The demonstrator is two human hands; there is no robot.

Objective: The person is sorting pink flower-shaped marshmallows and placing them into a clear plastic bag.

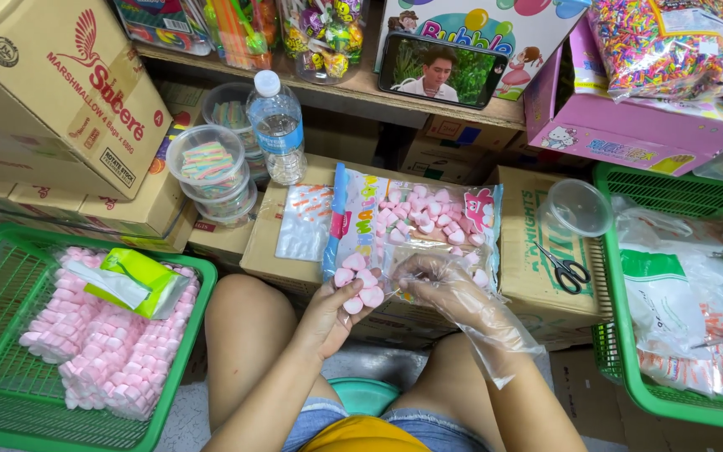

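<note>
- Cardboard cartons (537,276) serve as the work surface, under a wooden shelf (353,90) crowded with sweets and a propped phone (443,70).
- Left hand (336,314), bare, is cupped palm up and holds about four pink heart marshmallows (360,285).
- Right hand (445,289), in a loose clear plastic glove, pinches a small clear bag (403,266) between its fingertips, just beside the left hand.
- Both hands sit at the near edge of one opened marshmallow bag (416,222), which lies flat on the carton, many pink pieces showing inside.
- Two green baskets: the left basket (2,285) holds rows of packed pink marshmallows, the right basket (629,335) plastic bags.
- One pair of scissors (564,268) lies on the carton to the right, one empty clear cup (577,207) just behind it.
- One water bottle (278,125) stands beside three stacked clear tubs (209,172).
</note>
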